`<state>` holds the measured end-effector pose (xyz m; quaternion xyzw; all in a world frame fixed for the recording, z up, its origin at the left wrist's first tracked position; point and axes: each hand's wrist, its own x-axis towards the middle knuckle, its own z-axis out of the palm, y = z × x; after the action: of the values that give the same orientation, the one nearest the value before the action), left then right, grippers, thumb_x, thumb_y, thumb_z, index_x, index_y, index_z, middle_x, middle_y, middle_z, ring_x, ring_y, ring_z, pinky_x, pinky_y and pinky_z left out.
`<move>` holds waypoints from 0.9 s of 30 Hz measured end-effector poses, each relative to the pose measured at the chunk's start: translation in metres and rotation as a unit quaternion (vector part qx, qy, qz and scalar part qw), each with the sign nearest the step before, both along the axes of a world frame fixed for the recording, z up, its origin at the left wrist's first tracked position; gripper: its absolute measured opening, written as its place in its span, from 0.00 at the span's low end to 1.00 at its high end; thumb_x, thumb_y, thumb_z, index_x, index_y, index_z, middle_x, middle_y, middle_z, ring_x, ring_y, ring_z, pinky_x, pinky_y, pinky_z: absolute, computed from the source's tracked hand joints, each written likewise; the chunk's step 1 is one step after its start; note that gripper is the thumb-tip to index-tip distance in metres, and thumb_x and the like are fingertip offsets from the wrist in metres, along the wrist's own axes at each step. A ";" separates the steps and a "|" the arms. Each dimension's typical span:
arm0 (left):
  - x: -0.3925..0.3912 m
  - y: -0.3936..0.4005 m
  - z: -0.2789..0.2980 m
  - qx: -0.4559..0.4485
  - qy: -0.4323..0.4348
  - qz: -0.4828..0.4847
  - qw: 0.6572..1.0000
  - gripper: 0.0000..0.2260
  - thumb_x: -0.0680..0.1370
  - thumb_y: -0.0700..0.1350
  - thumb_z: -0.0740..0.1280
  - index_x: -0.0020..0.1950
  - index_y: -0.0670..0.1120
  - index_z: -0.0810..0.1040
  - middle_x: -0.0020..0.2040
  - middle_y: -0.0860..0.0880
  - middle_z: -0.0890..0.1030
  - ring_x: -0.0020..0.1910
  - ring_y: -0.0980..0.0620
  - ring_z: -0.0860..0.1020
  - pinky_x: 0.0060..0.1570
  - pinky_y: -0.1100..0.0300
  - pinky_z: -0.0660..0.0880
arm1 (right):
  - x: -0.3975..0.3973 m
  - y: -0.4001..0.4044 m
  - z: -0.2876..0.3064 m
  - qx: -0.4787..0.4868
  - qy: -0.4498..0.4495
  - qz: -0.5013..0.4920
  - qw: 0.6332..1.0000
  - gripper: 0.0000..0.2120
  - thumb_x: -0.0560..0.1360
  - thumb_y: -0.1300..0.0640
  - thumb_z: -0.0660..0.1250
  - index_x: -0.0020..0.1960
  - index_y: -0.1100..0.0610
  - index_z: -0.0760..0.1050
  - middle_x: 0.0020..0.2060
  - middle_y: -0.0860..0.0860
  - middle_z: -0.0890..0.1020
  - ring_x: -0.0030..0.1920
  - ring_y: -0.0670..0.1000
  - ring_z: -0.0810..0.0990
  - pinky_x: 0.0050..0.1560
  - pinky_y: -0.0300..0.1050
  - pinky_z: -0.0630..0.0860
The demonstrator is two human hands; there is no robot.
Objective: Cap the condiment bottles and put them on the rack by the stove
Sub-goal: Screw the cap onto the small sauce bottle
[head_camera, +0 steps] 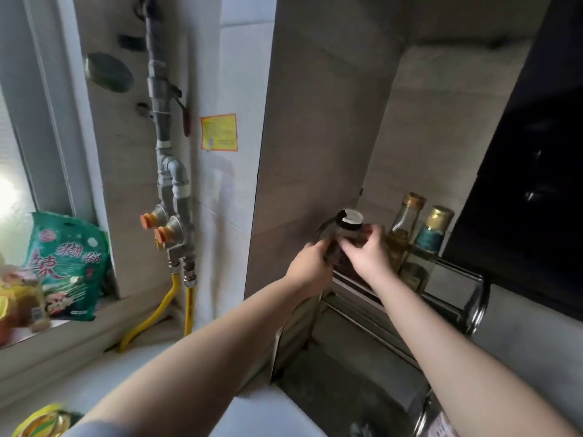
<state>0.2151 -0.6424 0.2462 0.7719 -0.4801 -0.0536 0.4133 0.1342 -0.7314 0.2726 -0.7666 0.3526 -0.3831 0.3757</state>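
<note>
Placing a dark condiment bottle on the metal rack in the far right corner. Both hands hold the bottle at the rack's left end, against the tiled wall: the left hand grips its lower left side, and the right hand wraps its fingers round the body from the right. The bottle's top shows a dark collar with a pale patch; whether this is a seated cap or an open mouth cannot be told.

To do the step well, the bottle probably wants to go down upright with its base flat on the shelf, clear of the two gold-capped glass bottles just to its right. The left hand seems best kept on until the base bears, and the cap checked for tightness before release.

Hidden or unclear: the bottle's base and the shelf beneath it, covered by both hands; the fingertips behind the bottle; the rack's lower tier, in shadow; the near bottom corners, blurred. The dark surface at far right is indistinct.
</note>
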 end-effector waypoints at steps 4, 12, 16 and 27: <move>0.015 -0.013 -0.005 0.066 -0.019 -0.014 0.998 0.25 0.74 0.38 0.57 0.72 0.49 0.63 0.62 0.41 0.77 0.61 0.39 0.74 0.56 0.52 0.73 | 0.023 -0.015 -0.015 -0.004 0.051 -0.019 0.999 0.24 0.72 0.56 0.71 0.62 0.63 0.64 0.58 0.60 0.77 0.58 0.59 0.77 0.50 0.43 0.71; 0.015 -0.017 -0.035 0.077 -0.103 -0.021 0.992 0.26 0.75 0.42 0.61 0.73 0.53 0.63 0.75 0.54 0.63 0.74 0.48 0.56 0.70 0.54 0.61 | 0.032 -0.026 -0.018 0.013 0.119 -0.039 0.992 0.21 0.78 0.58 0.63 0.65 0.65 0.59 0.62 0.63 0.73 0.61 0.61 0.75 0.51 0.44 0.71; 0.007 -0.012 -0.043 0.058 -0.099 -0.012 0.993 0.25 0.76 0.43 0.61 0.74 0.52 0.62 0.76 0.54 0.59 0.75 0.50 0.55 0.70 0.50 0.63 | 0.031 -0.021 -0.016 0.005 0.178 -0.046 0.983 0.22 0.77 0.58 0.63 0.65 0.67 0.59 0.62 0.64 0.73 0.61 0.61 0.75 0.53 0.47 0.73; -0.054 0.118 -0.069 0.026 -0.044 0.098 0.994 0.13 0.75 0.47 0.67 0.59 0.47 0.79 0.61 0.47 0.77 0.61 0.46 0.74 0.60 0.54 0.72 | -0.039 0.064 -0.066 -0.189 -0.024 0.103 0.976 0.26 0.72 0.59 0.69 0.68 0.64 0.65 0.64 0.61 0.71 0.64 0.59 0.71 0.63 0.54 0.71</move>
<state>0.1616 -0.5245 0.1769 0.8271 -0.4189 0.0089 0.3746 0.0950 -0.6674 0.2070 -0.8467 0.1841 -0.4204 0.2693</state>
